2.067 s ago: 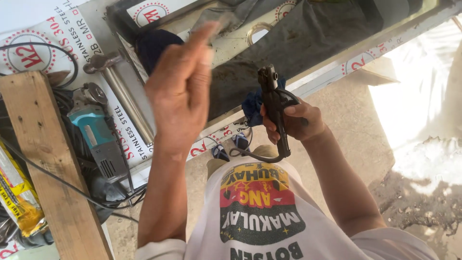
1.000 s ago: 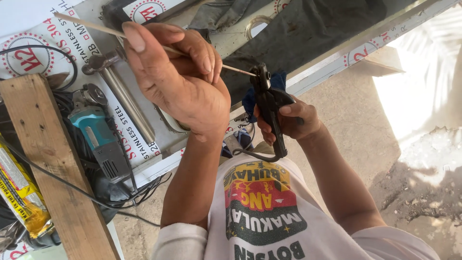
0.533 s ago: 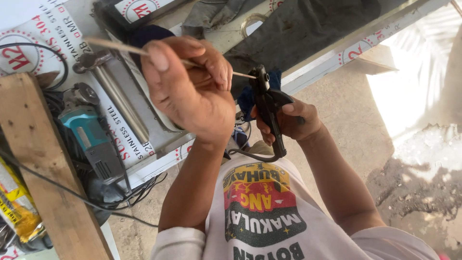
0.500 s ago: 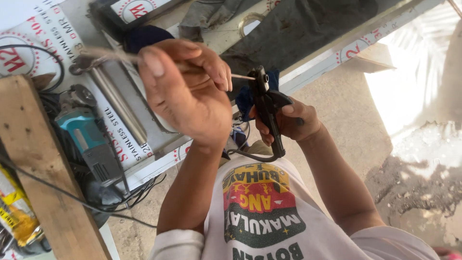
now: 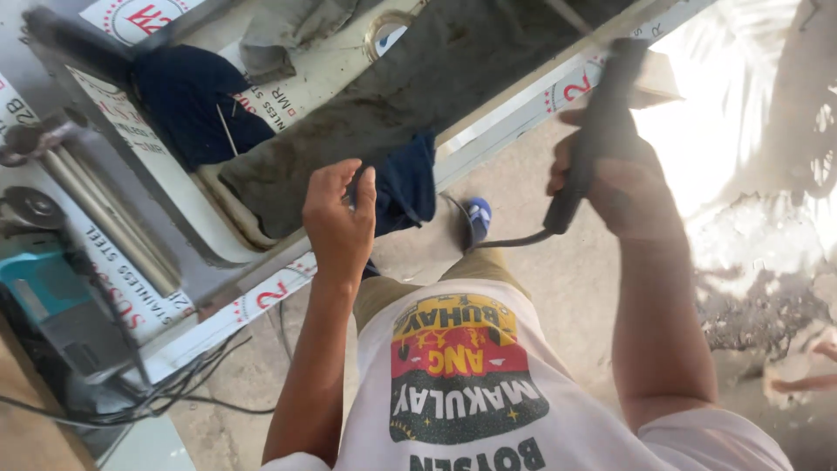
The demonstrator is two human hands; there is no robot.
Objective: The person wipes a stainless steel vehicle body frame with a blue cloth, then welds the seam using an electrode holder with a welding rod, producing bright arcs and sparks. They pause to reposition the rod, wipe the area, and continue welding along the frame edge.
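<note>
My right hand (image 5: 615, 179) is raised at the right and grips a black welding electrode holder (image 5: 593, 131), whose cable (image 5: 510, 242) loops down toward my lap. My left hand (image 5: 338, 218) hangs lower, at the edge of a steel sheet, with its fingers curled. Its thumb touches a dark blue cloth (image 5: 405, 179) that hangs over that edge. What the fingers hold is hidden. A thin rod (image 5: 228, 131) lies across another dark blue cloth (image 5: 187, 96) farther left.
Stainless steel sheets (image 5: 105, 253) with white printed film lie ahead, with a dark grey cloth (image 5: 436, 78) over them. A teal angle grinder (image 5: 39, 292), black cables (image 5: 183, 388) and a wooden plank (image 5: 22, 427) sit at left. My blue sandal (image 5: 477, 218) rests on concrete.
My left hand has dropped from in front of the camera to the sheet's edge, and the thin rod is gone from it. My right hand has swung the holder up and right.
</note>
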